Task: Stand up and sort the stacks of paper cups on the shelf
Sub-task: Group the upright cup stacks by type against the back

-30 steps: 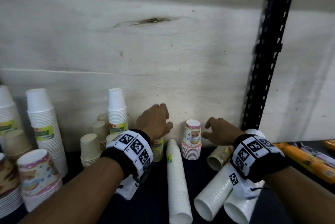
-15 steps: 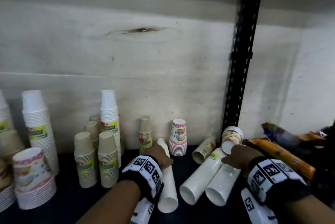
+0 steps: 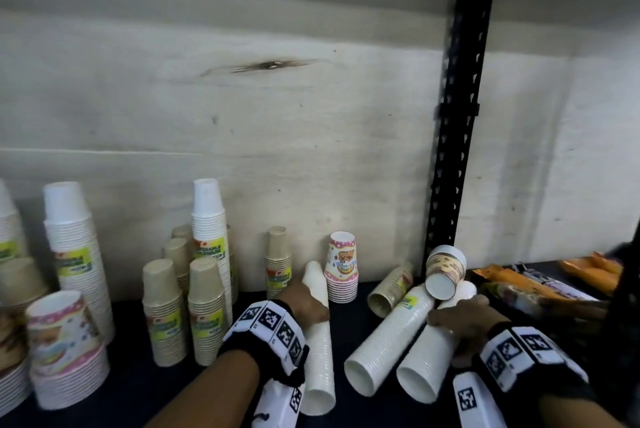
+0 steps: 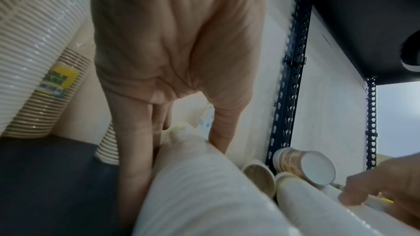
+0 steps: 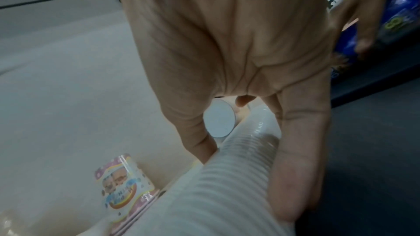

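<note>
Three long white cup stacks lie on the dark shelf [image 3: 180,389]. My left hand [image 3: 306,303] grips the leftmost white stack [image 3: 320,351] from above; in the left wrist view its fingers [image 4: 136,159] and thumb straddle that stack [image 4: 204,200]. My right hand [image 3: 457,323] grips the rightmost white stack [image 3: 424,368], with thumb and fingers [image 5: 293,177] around the stack [image 5: 204,200]. The middle white stack [image 3: 384,344] lies untouched. A brown-printed cup stack [image 3: 443,271] rests tilted on top of them.
Upright at the back stand a bear-printed stack [image 3: 343,268], kraft stacks [image 3: 278,261] and tall white stacks [image 3: 207,219]. A kraft stack [image 3: 391,289] lies beside the black upright post [image 3: 457,150]. Orange packets [image 3: 519,285] lie right. Another hand [image 5: 363,24] touches a blue packet.
Both hands have come down from the back of the shelf onto the lying white stacks. The left hand let go of the small kraft stack, which now stands upright.
</note>
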### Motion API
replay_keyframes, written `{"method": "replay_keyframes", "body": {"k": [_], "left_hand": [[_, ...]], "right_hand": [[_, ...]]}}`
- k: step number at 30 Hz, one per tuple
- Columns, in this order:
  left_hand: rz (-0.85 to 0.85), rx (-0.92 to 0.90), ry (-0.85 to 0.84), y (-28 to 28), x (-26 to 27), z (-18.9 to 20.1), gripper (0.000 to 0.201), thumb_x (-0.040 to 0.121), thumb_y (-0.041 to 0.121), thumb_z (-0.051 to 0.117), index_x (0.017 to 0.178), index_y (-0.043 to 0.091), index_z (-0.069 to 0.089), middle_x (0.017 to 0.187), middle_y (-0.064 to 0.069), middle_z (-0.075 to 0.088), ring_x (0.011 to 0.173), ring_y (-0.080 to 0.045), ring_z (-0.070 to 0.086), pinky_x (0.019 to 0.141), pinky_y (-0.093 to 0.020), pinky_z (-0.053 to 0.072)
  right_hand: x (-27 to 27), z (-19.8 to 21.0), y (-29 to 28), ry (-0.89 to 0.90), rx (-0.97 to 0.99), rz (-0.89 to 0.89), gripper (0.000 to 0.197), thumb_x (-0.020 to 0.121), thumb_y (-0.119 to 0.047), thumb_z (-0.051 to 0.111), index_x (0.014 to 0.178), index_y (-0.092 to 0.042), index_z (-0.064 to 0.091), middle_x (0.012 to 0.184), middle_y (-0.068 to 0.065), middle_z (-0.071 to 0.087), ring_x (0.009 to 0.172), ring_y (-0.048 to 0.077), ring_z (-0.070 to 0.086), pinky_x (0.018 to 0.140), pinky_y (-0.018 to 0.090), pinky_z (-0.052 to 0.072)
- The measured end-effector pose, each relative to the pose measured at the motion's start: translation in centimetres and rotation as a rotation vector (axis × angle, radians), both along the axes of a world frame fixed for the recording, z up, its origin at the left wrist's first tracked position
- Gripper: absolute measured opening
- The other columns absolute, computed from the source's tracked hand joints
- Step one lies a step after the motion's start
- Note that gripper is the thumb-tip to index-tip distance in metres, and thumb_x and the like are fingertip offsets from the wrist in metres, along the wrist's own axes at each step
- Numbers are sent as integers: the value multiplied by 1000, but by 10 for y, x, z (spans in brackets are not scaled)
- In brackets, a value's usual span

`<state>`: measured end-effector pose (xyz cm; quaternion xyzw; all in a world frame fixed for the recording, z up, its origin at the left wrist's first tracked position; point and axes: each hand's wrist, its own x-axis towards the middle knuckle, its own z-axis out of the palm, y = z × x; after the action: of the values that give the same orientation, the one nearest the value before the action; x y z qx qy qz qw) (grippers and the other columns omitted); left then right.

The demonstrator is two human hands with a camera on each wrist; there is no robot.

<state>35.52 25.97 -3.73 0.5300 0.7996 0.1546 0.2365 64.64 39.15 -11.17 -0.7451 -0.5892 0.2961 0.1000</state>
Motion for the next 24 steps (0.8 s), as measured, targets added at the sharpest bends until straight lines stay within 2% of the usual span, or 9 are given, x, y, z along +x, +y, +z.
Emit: {"method": "replay_keyframes", "body": {"k": [3,6,8,11,14,17,20,22,24], "left_hand": [[-4,-7,-17,-5,-6,9,73,76,37,74,132,2,44,124,-9,57,107,-24,61,86,-31,54],[-32,-4,-65,-10,-10,18,61,75,37,74,121,4,49,115,-10,60,99,-28,64,83,-35,56],[-58,17,-77,-13,-11,23,51,77,35,73,111,6,51,109,-11,62,91,-28,65,80,-35,57],[-94,46,-87,-19,-11,30,39,80,32,71,101,9,48,102,-8,60,82,-26,61,68,-29,53],[-101,65,-87,-24,-13,34,36,80,31,70,100,9,50,99,-7,59,83,-24,60,74,-31,54],[-94,59,-136,-27,-17,37,43,78,32,72,107,7,52,101,-9,61,85,-24,61,79,-34,56],[-77,75,-146,-31,-21,40,45,77,30,73,107,5,51,94,-6,60,78,-20,60,71,-31,55],[-70,97,-153,-34,-23,43,45,76,29,74,108,4,53,97,-7,62,81,-21,62,71,-31,56],[-63,133,-163,-36,-25,45,48,74,28,76,110,4,54,105,-10,63,90,-25,65,74,-34,58]], "right_hand": [[19,-21,19,62,-35,11,123,27,-55,74,135,-3,47,125,20,58,106,37,64,84,49,58],[-2,40,-54,109,-46,-20,93,50,-47,74,126,-2,46,120,20,54,102,34,63,83,41,58],[-6,55,-75,101,-32,-32,70,63,-44,69,117,-7,43,122,18,50,109,31,56,91,39,53],[1,56,-85,146,24,-106,94,55,-37,76,127,-2,27,108,17,49,98,34,59,86,50,56],[4,57,-88,96,27,-93,102,49,-39,77,129,-1,26,105,15,49,95,32,60,83,48,57],[6,64,-91,13,74,-17,67,57,-38,75,106,-5,44,99,11,54,87,25,62,77,38,59],[8,75,-100,-62,67,17,43,73,-35,71,95,-9,46,88,6,55,77,20,61,62,29,53],[13,77,-99,-107,59,2,47,78,-40,67,104,-5,48,97,7,59,82,20,61,65,28,51],[15,81,-104,-165,74,6,65,81,-51,64,121,-3,50,121,13,57,91,21,56,76,28,47]]}}
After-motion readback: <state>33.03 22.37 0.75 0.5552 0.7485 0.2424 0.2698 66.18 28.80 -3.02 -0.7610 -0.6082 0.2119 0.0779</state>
